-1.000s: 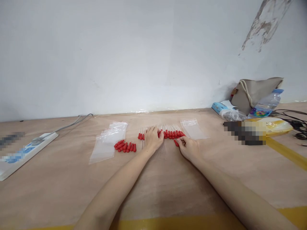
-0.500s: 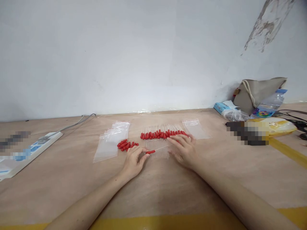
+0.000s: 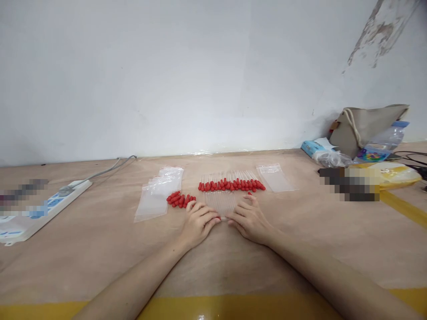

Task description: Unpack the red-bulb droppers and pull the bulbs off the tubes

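My left hand is closed on a red rubber bulb, mostly hidden by the fingertips. Facing it, my right hand pinches a thin clear glass tube at the bulb's end. How far the tube sits inside the bulb I cannot tell. Beyond the hands lie loose clear tubes side by side. Behind them runs a row of droppers, red bulbs towards me and clear tubes pointing to the wall. A pile of loose red bulbs is beside my left hand. Another red tip shows just past my right fingers.
Clear zip bags lie left of the bulbs, and another zip bag lies right of the row. A white power strip with a grey cable is far left. At right are a tissue pack, a grey bag and a yellow-white package.
Both hands have come closer together and nearer to me. The glass tube, slanted and in plain sight before, now shows only as a short piece between the fingertips. The view has shifted slightly.
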{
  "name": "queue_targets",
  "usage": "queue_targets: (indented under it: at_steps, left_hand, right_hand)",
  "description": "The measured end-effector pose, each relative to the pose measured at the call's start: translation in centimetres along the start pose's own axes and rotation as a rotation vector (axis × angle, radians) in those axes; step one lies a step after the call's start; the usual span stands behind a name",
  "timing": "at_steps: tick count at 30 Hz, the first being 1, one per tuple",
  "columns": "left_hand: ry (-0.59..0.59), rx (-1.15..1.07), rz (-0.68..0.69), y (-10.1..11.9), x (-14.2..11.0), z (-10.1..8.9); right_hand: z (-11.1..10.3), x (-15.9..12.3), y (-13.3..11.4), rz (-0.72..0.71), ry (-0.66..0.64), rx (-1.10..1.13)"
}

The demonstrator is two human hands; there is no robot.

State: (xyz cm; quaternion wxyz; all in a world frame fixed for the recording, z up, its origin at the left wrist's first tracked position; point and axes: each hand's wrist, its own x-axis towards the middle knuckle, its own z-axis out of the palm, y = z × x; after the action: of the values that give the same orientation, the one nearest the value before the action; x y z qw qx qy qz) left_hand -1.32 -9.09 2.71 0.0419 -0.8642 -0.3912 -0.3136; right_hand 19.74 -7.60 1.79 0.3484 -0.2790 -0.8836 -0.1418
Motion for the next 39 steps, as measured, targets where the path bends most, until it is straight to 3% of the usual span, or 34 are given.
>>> queue_targets:
  at_steps: [7,11,16,22,29,34,39]
  left_hand:
    - [-0.018,0.043,0.024,0.4,-0.2,-0.1]
    - [-0.009,0.054,0.031,-0.4,-0.7,-0.7]
    - [0.138,0.017,-0.054,-2.9,-1.5,-1.4]
    - [0.236,0.013,-0.161,-3.5,-0.7,-0.7]
    - [0.151,0.219,-0.218,-4.3,0.1,-0.5]
    - [0.101,0.389,-0.211,-4.6,0.3,-0.4]
    - [0.090,0.403,-0.186,-4.4,0.3,-0.1]
  right_hand:
    - [0.0,-0.3,-0.3,0.010,0.045,0.070]
    - [-0.2,-0.7,0.5,0.017,0.078,0.076]
    - [-0.5,-1.0,2.9,0.264,0.277,0.019]
    - [0.1,-1.4,3.6,0.391,0.136,-0.086]
    - [-0.4,-1.4,4.3,0.490,0.160,-0.182]
    - [-0.4,-1.5,4.5,0.459,0.162,-0.220]
    - [0.1,-1.7,4.6,0.369,0.121,-0.288]
